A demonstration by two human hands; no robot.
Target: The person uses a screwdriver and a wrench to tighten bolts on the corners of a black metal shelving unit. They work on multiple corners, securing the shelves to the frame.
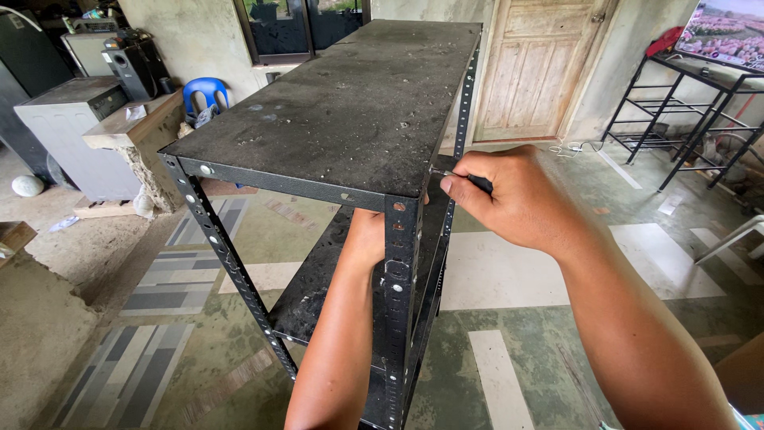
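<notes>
Rack [342,119], black slotted-steel, dusty, stands on floor [509,271], likely stiff, heavy, sharp-edged, best gripped by corner post [398,295]; right hand [517,199] pinches thin tool [458,177] at rack's top corner, left hand [364,239] under top shelf, grip hidden, cannot tell.

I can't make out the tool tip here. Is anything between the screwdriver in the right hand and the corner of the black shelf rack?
Nothing visible. The right hand holds the screwdriver with its tip at the shelf rack edge; the left hand is underneath.
</notes>
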